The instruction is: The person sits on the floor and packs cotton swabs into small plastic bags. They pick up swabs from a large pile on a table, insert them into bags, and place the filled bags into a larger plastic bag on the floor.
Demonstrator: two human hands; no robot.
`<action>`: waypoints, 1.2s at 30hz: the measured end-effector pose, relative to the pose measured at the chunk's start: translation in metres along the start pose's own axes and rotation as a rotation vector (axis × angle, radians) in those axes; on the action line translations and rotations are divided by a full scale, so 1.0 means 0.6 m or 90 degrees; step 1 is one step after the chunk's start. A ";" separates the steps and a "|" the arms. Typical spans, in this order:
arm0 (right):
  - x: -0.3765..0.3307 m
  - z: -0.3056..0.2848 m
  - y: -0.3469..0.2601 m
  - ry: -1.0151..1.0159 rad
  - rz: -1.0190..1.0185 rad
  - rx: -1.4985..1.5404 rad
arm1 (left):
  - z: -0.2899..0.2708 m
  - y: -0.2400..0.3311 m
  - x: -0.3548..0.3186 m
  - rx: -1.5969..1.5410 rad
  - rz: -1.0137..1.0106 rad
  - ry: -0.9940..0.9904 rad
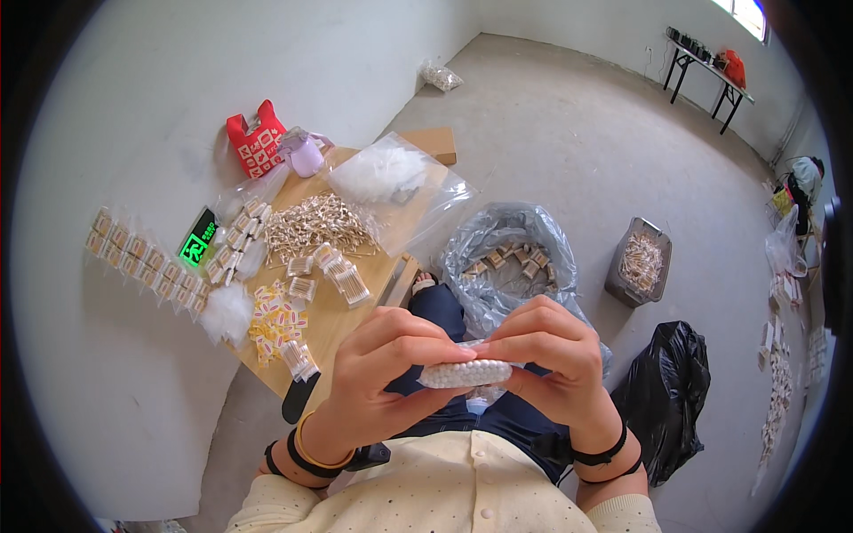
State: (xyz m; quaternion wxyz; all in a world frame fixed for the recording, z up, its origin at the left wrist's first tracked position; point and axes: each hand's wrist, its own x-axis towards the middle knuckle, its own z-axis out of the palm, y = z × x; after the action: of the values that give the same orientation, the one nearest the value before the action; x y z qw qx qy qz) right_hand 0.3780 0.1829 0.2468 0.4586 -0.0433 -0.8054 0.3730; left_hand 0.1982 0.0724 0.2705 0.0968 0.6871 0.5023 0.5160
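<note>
A bundle (pixel 466 375) gripped in both hands

From where I stand, far left, long rows of boxy packs (pixel 147 260) sit side by side, seemingly lined up so that they don't mix with anything loose; I can't tell what bears their outer end. A lit green sign (pixel 197 237) is just beside them. Yellow-and-white tags (pixel 269 324) lie spread on the desk (pixel 380 289), perhaps so that single ones are easy to pick up. Behind them sits a heap of loose swabs (pixel 315 226), with a few swab packs (pixel 346 277) by the near edge, apparently within easy reach of the left hand (pixel 378 360).

That hand's fingers are closed on the left part of the bundle, thumb below and fingertips on top. The bundle is held above the lap, its white tips turned toward the wearer, maybe to keep their ends in plain sight. I can't tell whether it is fully wrapped. Beyond it, on the floor, a big grey bag (pixel 569 258) gapes open with small packs (pixel 526 258) inside, likely set close to the knees for a short reach. The right hand (pixel 555 351) grasps the bundle's other end, seemingly to steady it from both sides. Further right stand a swab-filled bin (pixel 622 290) and a black bag (pixel 666 391).
</note>
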 end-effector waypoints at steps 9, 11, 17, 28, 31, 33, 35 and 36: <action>0.005 0.000 -0.005 -0.013 0.036 0.033 | -0.005 -0.004 -0.009 0.007 -0.006 0.017; 0.004 0.005 -0.006 0.014 0.034 0.042 | -0.007 -0.005 -0.009 -0.006 -0.020 0.016; 0.006 0.023 0.006 0.025 0.048 0.056 | -0.006 -0.008 -0.004 0.005 -0.059 -0.032; -0.006 0.063 0.018 0.173 0.216 0.244 | -0.005 -0.052 -0.039 -0.250 -0.224 0.067; -0.008 0.067 0.025 0.203 0.244 0.276 | -0.006 -0.054 -0.039 -0.254 -0.217 0.073; -0.003 0.074 0.028 0.199 0.227 0.255 | -0.007 -0.056 -0.038 -0.226 -0.203 0.082; 0.003 0.081 0.027 0.195 0.219 0.222 | -0.004 -0.061 -0.039 -0.180 -0.185 0.104; 0.009 0.084 0.026 0.194 0.219 0.201 | -0.003 -0.063 -0.039 -0.157 -0.176 0.115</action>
State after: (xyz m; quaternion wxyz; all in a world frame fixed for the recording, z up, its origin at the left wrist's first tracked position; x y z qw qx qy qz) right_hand 0.3320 0.1679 0.2256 0.5054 -0.1629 -0.6400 0.5553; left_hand 0.1756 0.0709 0.2323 0.2044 0.5454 0.5314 0.6151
